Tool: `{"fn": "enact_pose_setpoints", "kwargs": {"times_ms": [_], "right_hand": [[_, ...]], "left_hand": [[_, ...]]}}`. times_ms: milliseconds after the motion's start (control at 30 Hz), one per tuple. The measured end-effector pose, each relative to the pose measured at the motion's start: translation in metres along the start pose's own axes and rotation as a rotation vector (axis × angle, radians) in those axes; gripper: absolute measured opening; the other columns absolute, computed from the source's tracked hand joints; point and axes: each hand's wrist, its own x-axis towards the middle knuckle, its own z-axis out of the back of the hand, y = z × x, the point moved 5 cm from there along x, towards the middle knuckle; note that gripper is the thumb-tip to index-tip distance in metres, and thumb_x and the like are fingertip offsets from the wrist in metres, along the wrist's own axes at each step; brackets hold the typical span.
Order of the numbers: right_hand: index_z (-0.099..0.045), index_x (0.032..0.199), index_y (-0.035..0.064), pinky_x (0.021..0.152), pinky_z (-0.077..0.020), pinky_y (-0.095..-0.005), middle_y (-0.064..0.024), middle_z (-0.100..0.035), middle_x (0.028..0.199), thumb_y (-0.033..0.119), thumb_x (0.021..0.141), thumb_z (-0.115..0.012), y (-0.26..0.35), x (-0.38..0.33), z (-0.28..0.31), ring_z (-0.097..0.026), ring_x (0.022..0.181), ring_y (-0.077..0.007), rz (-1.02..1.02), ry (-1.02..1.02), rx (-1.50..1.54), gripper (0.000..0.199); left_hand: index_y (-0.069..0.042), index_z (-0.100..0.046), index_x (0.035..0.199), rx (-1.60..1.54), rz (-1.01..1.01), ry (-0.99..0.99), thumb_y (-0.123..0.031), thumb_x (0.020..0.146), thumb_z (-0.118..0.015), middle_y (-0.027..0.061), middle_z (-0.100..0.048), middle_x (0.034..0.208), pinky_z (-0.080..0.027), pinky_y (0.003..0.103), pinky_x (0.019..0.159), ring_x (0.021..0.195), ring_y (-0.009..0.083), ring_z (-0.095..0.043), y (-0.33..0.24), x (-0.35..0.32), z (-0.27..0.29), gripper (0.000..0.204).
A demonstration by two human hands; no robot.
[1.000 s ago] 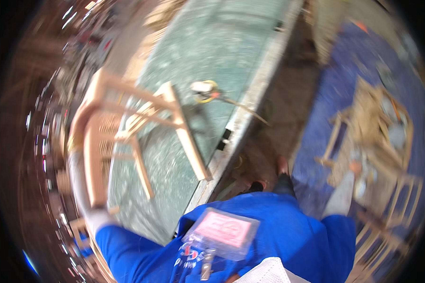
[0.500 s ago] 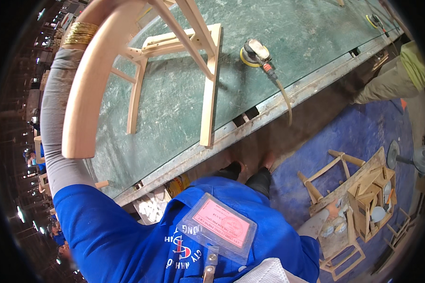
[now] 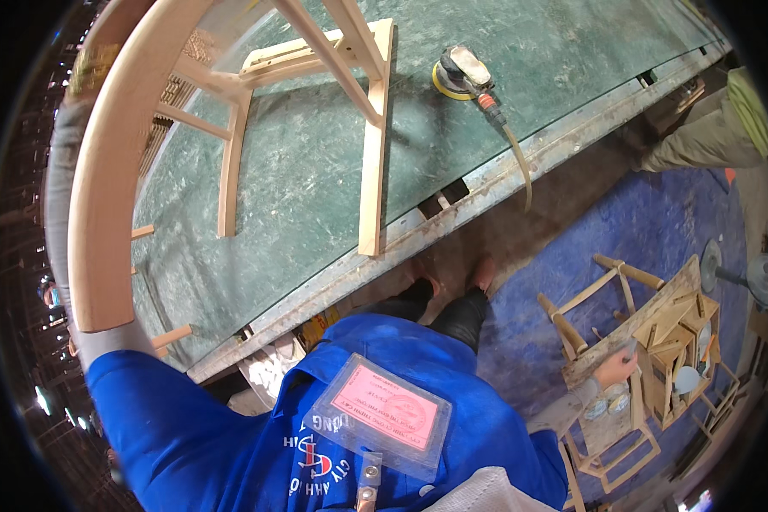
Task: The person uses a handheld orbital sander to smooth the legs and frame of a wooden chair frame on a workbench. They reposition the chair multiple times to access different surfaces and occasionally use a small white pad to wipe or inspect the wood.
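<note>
A pale, unfinished wooden chair frame [image 3: 107,188] lies on the green tabletop [image 3: 299,171], its broad curved piece nearest me on the left. My left hand [image 3: 118,27] is behind the top of that piece, blurred and partly covered, so its fingers do not show. To the right, my right hand [image 3: 614,367] is over a wooden stand, beside an open wooden box [image 3: 670,375] with compartments. Its fingers look drawn together around something small and dark that I cannot make out. Pale round pads [image 3: 608,403] lie just below this hand.
An orbital sander [image 3: 462,75] with a hose rests on the tabletop, near its metal edge [image 3: 435,213]. Another person's leg [image 3: 708,136] is at the far right. Blue sheeting [image 3: 529,316] covers the floor, with a wooden frame [image 3: 602,294] standing by the box.
The chair frame's curved piece and my left arm have shifted left. My right hand has come into sight beside the box, where only the forearm showed before.
</note>
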Motion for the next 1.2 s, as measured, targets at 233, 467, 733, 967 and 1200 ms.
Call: {"fn": "enact_pose_setpoints", "kwargs": {"times_ms": [233,467,733,967,1200], "right_hand": [[-0.059,0.106,-0.0016,0.067,-0.0556,-0.0286,-0.0088,-0.063,0.096,-0.014,0.079,-0.047,0.35,-0.101,0.004,-0.063,0.083,-0.0161,0.105,1.108,1.201,0.032],[-0.055,0.109,-0.0014,0.068,-0.0545,-0.0291,-0.006,-0.06,0.095,0.015,0.093,-0.052,0.47,-0.181,-0.032,-0.058,0.077,-0.011,-0.106,1.956,1.636,0.023],[-0.061,0.101,-0.0029,0.056,-0.05,-0.033,-0.0163,-0.064,0.081,0.001,0.081,-0.056,0.553,-0.138,-0.106,-0.064,0.063,-0.023,0.972,1.322,1.287,0.021],[-0.059,0.096,0.0126,0.054,-0.0515,-0.0372,-0.0091,-0.058,0.081,0.007,0.078,-0.055,0.663,-0.169,-0.168,-0.064,0.067,-0.0274,1.389,0.716,1.081,0.02],[-0.058,0.085,0.0153,0.05,-0.0513,-0.0326,-0.006,-0.059,0.081,0.01,0.076,-0.055,0.665,-0.196,-0.17,-0.065,0.066,-0.0219,1.778,0.637,0.874,0.011]], "left_hand": [[-0.009,-0.06,0.111,-0.254,0.066,0.803,-0.026,0.091,-0.05,-0.0003,-0.06,0.081,-0.046,0.022,0.055,0.062,0.0079,-0.054,-0.084,-0.224,-0.197,0.028],[0.003,-0.057,0.109,-0.561,0.356,1.17,-0.009,0.082,-0.064,0.0025,-0.06,0.075,-0.04,0.019,0.043,0.054,0.0056,-0.055,-0.126,-0.357,-0.278,0.031],[0.003,-0.055,0.11,-0.204,0.342,0.441,-0.02,0.079,-0.071,0.0076,-0.06,0.081,-0.046,0.026,0.056,0.069,0.0112,-0.057,-0.068,-0.35,-0.323,0.042],[0.0,-0.051,0.102,0.42,0.067,0.447,-0.027,0.068,-0.074,0.015,-0.049,0.09,-0.04,0.043,0.075,0.088,0.0336,-0.048,-0.045,-0.375,-0.362,0.049],[-0.001,-0.052,0.097,0.407,0.052,0.417,-0.021,0.069,-0.073,0.0147,-0.049,0.089,-0.04,0.043,0.075,0.087,0.0338,-0.048,-0.012,-0.375,-0.331,0.04]]}}
